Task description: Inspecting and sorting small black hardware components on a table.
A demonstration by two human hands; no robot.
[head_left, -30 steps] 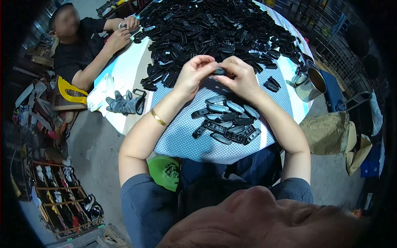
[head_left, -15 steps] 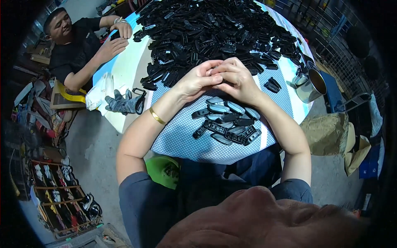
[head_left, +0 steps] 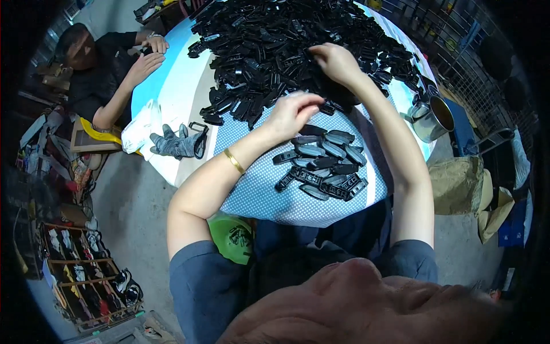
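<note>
A large heap of small black plastic parts (head_left: 269, 51) covers the far part of the table. My right hand (head_left: 339, 64) reaches over its near right side, fingers bent together at the parts; whatever lies between the fingertips is hidden. My left hand (head_left: 291, 116) hovers at the heap's near edge, thumb and fingers apart and holding nothing visible. Just below it lies a smaller group of elongated black and grey plastic parts (head_left: 326, 163), some showing smooth backs, others open frames.
A patterned cloth (head_left: 246, 198) covers the table. A grey glove (head_left: 175, 142) lies at left, a metal mug (head_left: 432, 118) stands at right. Below the near edge sits a green bin (head_left: 232, 243) with parts inside. Another person's hand (head_left: 146, 67) rests at the far left edge.
My hands were together above the small group; now they are apart. The right hand has moved away from me to the heap. The other person's head has tipped down.
</note>
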